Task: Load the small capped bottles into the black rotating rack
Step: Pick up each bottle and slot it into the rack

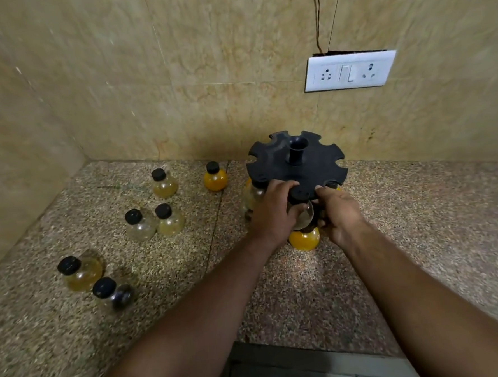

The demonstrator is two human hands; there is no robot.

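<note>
The black rotating rack stands on the speckled counter near the back wall, with open notches round its top disc. At its near edge my left hand and my right hand both grip a clear black-capped bottle hanging in a front notch. Below it sits an orange-filled bottle. Another bottle hangs at the rack's left, and a cap shows in a notch at the right. Several loose capped bottles stand on the counter to the left, among them an orange one.
The tiled wall rises right behind the rack, with a white socket plate above it. A side wall closes the counter's left end. The counter's front edge runs below my forearms. Loose bottles crowd the left front.
</note>
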